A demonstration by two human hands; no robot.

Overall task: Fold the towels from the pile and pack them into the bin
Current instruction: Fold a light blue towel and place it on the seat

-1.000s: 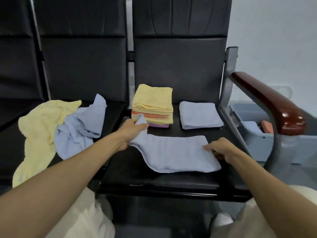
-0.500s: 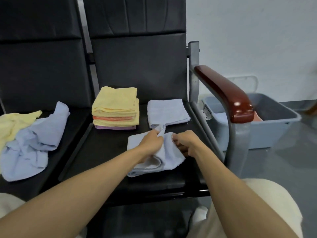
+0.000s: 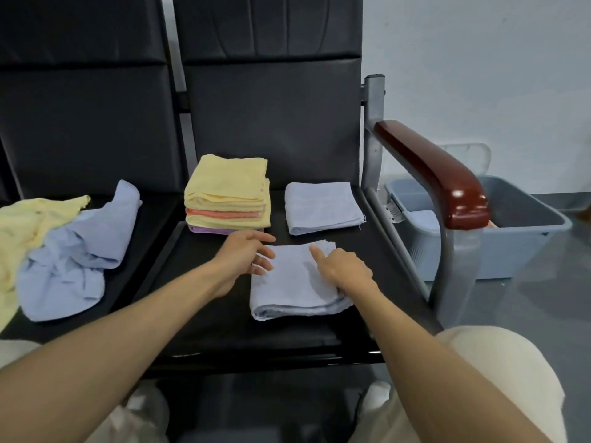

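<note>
Both hands are down on the folded light-blue towel (image 3: 295, 282), which lies flat at the front of the black seat (image 3: 224, 324). The left hand (image 3: 244, 255) rests at the towel's left edge, fingers spread loose and open, gripping nothing. The right hand (image 3: 343, 270) lies on the towel's right half, index finger stretched forward over the cloth, the other fingers curled under; it presses rather than clutches.

Just behind, near the backrest, a second folded light-blue towel (image 3: 323, 207) sits apart from the first. To its left stands the folded stack (image 3: 228, 196): yellow on top, an orange layer beneath, more yellow, a purple one at the bottom. The left hand is just in front of that stack.

On the neighbouring seat to the left sprawls the unfolded pile (image 3: 64, 247), a crumpled blue towel overlapping a yellow one.

Right of the wooden armrest (image 3: 431, 167), the grey bin (image 3: 524, 235) stands on the floor, with a pale blue folded towel and something orange showing inside.
</note>
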